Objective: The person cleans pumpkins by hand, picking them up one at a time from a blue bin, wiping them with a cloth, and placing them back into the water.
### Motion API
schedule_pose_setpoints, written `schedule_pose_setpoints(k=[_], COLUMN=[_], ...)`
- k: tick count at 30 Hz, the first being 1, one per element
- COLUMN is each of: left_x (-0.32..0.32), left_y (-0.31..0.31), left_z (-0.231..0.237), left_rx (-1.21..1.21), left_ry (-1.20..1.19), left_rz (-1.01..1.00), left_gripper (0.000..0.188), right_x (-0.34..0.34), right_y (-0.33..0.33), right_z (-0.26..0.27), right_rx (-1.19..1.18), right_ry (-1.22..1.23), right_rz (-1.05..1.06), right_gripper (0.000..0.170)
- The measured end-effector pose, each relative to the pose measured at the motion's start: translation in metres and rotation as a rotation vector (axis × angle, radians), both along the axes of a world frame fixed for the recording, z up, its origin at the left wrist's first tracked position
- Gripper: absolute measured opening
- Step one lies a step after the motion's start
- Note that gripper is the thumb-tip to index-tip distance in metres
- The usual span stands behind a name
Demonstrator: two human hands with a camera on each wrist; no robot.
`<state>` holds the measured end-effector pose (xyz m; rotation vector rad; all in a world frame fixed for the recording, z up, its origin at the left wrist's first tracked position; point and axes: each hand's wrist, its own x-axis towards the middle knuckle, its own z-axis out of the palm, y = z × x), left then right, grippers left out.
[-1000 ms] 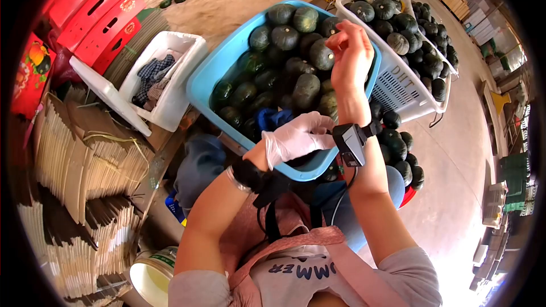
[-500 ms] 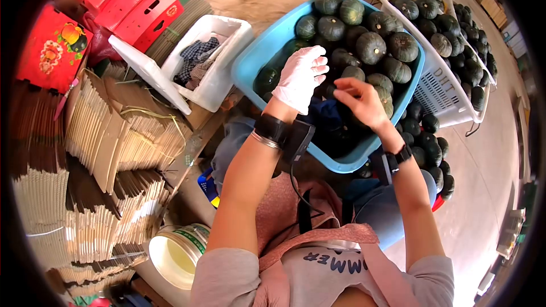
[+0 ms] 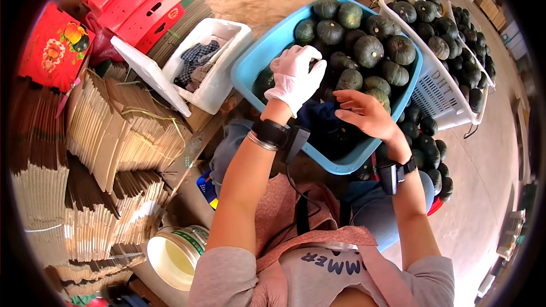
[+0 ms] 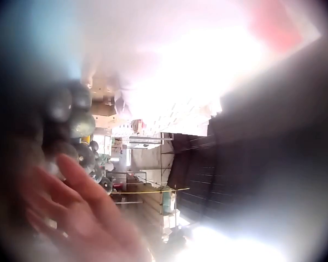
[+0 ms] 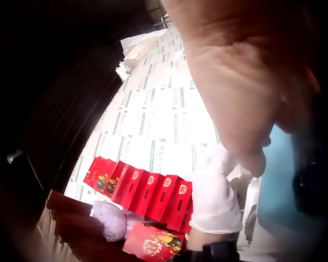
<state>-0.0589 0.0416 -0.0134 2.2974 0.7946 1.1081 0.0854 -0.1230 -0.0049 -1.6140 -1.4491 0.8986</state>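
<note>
Pumpkins (image 3: 368, 51) crowd the tub (image 3: 340, 166), left hand (image 3: 296, 77) curled, hold unclear; right hand (image 3: 368, 116) extended, empty.

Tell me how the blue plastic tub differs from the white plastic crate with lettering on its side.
The blue plastic tub shows solid walls, while the white plastic crate has a slotted side. The tub is directly before the person, with the white-gloved left hand and bare right hand over it; the crate stands to the right, with neither hand at it. Both hold many dark green squashes.
</note>
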Motion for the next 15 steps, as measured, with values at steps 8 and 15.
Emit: schedule_pose_setpoints(k=[8,15], left_x=[-0.008,-0.013], left_y=[-0.009,-0.016], left_z=[0.015,0.005], left_rx=[0.201,-0.051], left_ry=[0.112,0.418], left_rz=[0.129,0.078], left_gripper=[0.015,0.048], right_x=[0.001,0.011], right_y=[0.003,0.007], right_z=[-0.012,-0.032], right_rx=[0.01,0.22], right_ry=[-0.673,-0.824], right_rz=[0.026,-0.178], right_gripper=[0.044,0.022])
